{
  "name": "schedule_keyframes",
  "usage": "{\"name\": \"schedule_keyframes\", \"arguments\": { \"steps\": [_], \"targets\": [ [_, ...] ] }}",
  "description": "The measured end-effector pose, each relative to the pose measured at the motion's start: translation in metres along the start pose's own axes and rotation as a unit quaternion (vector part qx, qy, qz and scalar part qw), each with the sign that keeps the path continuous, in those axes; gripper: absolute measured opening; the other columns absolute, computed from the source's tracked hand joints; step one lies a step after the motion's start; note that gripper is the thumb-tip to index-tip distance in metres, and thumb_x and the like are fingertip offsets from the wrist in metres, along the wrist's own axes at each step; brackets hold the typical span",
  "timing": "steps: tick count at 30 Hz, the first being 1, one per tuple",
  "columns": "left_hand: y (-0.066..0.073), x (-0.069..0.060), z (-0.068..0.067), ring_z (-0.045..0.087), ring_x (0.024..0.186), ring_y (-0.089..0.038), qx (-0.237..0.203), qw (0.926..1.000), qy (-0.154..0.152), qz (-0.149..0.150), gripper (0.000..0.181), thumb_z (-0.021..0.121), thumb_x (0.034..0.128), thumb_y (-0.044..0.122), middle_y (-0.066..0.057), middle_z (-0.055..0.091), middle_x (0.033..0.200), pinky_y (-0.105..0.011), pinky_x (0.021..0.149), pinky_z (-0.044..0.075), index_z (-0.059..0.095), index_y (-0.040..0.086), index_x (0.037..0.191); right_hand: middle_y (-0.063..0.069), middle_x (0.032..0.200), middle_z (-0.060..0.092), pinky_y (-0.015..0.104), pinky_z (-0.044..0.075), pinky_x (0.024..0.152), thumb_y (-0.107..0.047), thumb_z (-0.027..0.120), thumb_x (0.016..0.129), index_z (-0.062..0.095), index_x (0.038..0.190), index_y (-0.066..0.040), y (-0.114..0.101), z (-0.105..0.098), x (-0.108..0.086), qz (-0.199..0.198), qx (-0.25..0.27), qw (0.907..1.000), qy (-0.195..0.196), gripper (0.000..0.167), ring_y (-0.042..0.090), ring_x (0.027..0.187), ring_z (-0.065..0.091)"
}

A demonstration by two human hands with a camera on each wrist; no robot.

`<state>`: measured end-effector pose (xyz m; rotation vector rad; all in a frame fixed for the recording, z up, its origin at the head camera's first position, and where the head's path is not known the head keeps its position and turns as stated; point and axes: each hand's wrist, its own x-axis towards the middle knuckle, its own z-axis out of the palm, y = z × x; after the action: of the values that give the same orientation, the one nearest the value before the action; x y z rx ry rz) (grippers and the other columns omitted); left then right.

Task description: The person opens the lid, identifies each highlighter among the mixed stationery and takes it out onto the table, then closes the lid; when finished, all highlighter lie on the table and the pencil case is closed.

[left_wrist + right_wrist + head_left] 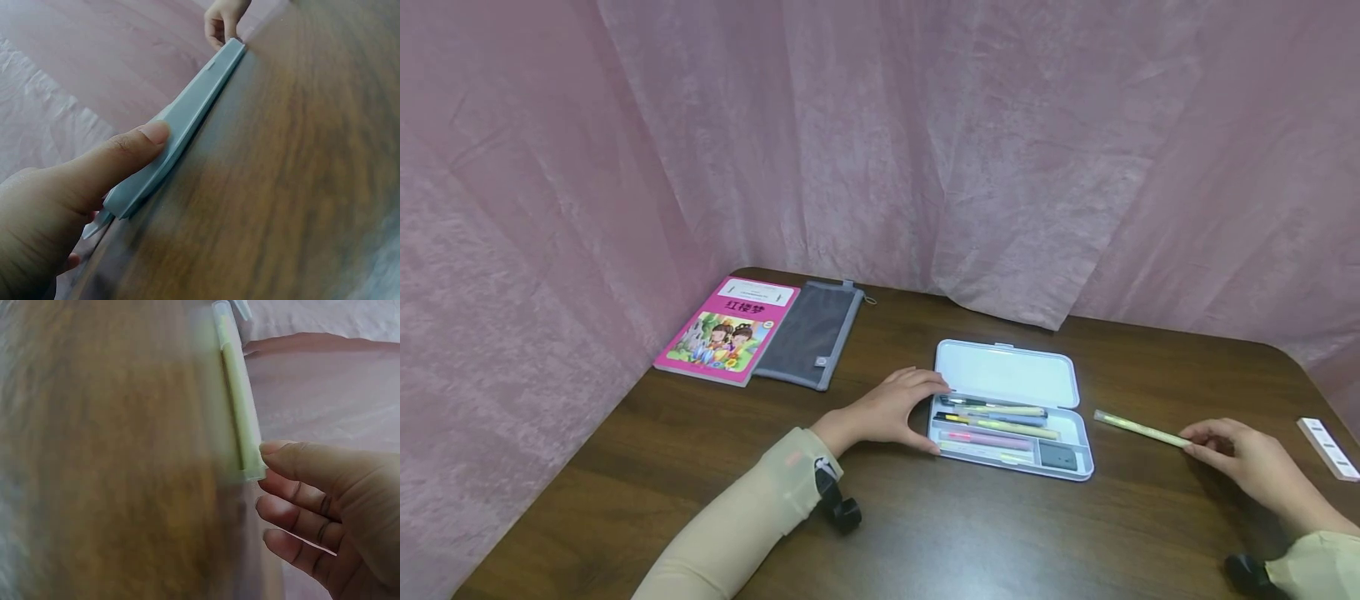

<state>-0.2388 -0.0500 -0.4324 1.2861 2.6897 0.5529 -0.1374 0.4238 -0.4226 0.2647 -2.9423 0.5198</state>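
A white pencil case (1009,372) lies with its lid folded back, holding several pens (1000,425) and a grey eraser (1057,455) in its tray. My left hand (891,408) grips the left end of the case, thumb at the near corner and fingers by the lid. In the left wrist view, the thumb (140,140) presses on the case's side wall (187,119). To the right of the case, my right hand (1243,454) pinches one end of a slim yellow-green pen (1141,429) with a clear tip, between thumb and forefinger.
At the back left, a pink picture-covered book (726,333) overlaps a grey mesh zip pouch (812,333). A narrow white strip with dark marks (1328,450) lies near the right table edge. A pink curtain (880,150) hangs behind the brown wooden table (970,542).
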Motion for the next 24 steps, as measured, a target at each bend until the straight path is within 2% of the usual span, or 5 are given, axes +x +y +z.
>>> {"name": "schedule_keyframes", "arguments": {
  "steps": [6,12,16,20,24],
  "targets": [
    [-0.002,0.001,0.001,0.034,0.141,-0.013,0.001,1.0000,0.004,0.007,0.085,0.076,0.0714,0.060,0.003,0.045,0.146,-0.039,0.124,0.018,0.047,0.019,0.140,-0.013,0.081,0.060,0.012,0.043,0.058,-0.018,0.074,0.083,0.069,0.097,-0.010,-0.003,-0.009,0.001,-0.010,0.006,0.9998,0.015,0.016,-0.019,0.073,0.040],
    [-0.004,0.001,0.003,0.034,0.141,-0.013,0.004,0.9999,0.006,0.008,0.086,0.074,0.0710,0.063,0.003,0.044,0.146,-0.040,0.123,0.018,0.046,0.020,0.140,-0.011,0.080,0.063,0.008,0.044,0.059,-0.016,0.075,0.081,0.069,0.097,-0.009,-0.011,-0.023,0.004,-0.048,-0.017,0.9978,0.043,0.018,-0.020,0.072,0.043],
    [-0.003,0.000,0.002,0.034,0.142,-0.013,-0.003,1.0000,0.006,0.006,0.086,0.075,0.0710,0.061,0.003,0.044,0.146,-0.039,0.124,0.017,0.046,0.020,0.141,-0.018,0.079,0.061,0.006,0.043,0.060,-0.013,0.076,0.080,0.069,0.096,-0.009,-0.018,-0.035,0.008,-0.072,-0.019,0.9949,0.067,0.018,-0.019,0.072,0.045],
    [-0.002,0.000,0.001,0.034,0.142,-0.013,-0.007,1.0000,0.005,0.005,0.086,0.076,0.0714,0.059,0.003,0.044,0.146,-0.039,0.124,0.016,0.046,0.019,0.141,-0.028,0.082,0.055,0.002,0.041,0.063,-0.011,0.075,0.080,0.069,0.098,-0.009,-0.028,-0.045,0.011,-0.088,-0.015,0.9929,0.079,0.019,-0.020,0.075,0.045],
    [-0.002,0.000,0.001,0.034,0.141,-0.013,-0.003,1.0000,0.006,0.005,0.085,0.076,0.0715,0.059,0.003,0.045,0.146,-0.038,0.124,0.017,0.046,0.019,0.141,-0.032,0.085,0.052,0.000,0.040,0.066,-0.009,0.076,0.079,0.068,0.099,-0.008,-0.040,-0.053,0.015,-0.109,-0.021,0.9903,0.084,0.022,-0.020,0.078,0.043]
  ]
}}
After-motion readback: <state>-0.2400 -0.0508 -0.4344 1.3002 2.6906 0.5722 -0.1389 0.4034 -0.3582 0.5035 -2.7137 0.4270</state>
